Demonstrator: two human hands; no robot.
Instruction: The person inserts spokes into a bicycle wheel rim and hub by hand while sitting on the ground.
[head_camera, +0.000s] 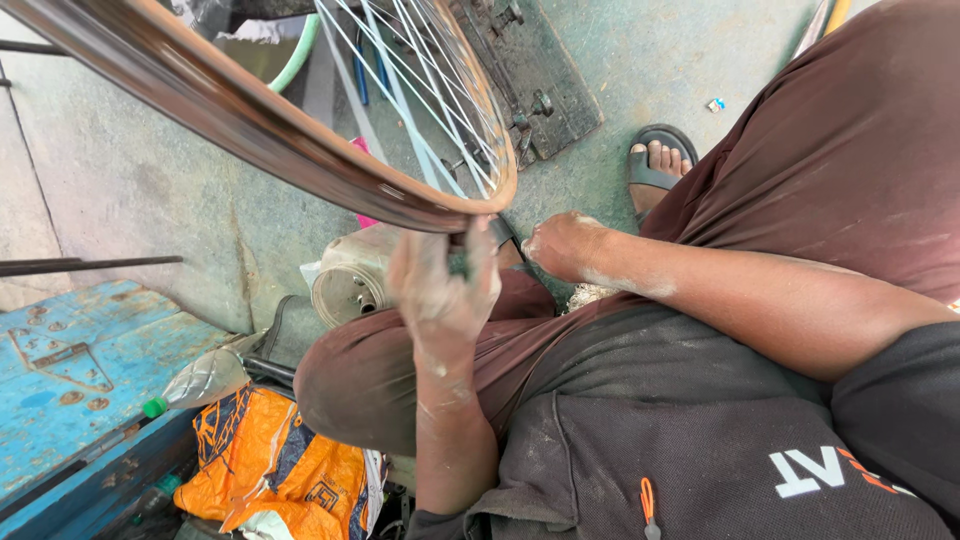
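Mid-job on the bicycle wheel rim, raised over the lap. Left hand clamped on its lower edge, fingers wrapped tight. Right hand tucked just beside, fingers hidden, grip impossible to tell. Next, probably: steadying, then turning the rim gently.

Bicycle wheel rim: you have one, at 11 o'clock.
Hands: you have two, left hand and right hand, both near centre.
Sandalled foot: one, at 1 o'clock.
Metal canister: one.
Plastic bottle: one, at 8 o'clock.
Orange bag: one, at 7 o'clock.
Blue box: one, at 8 o'clock.
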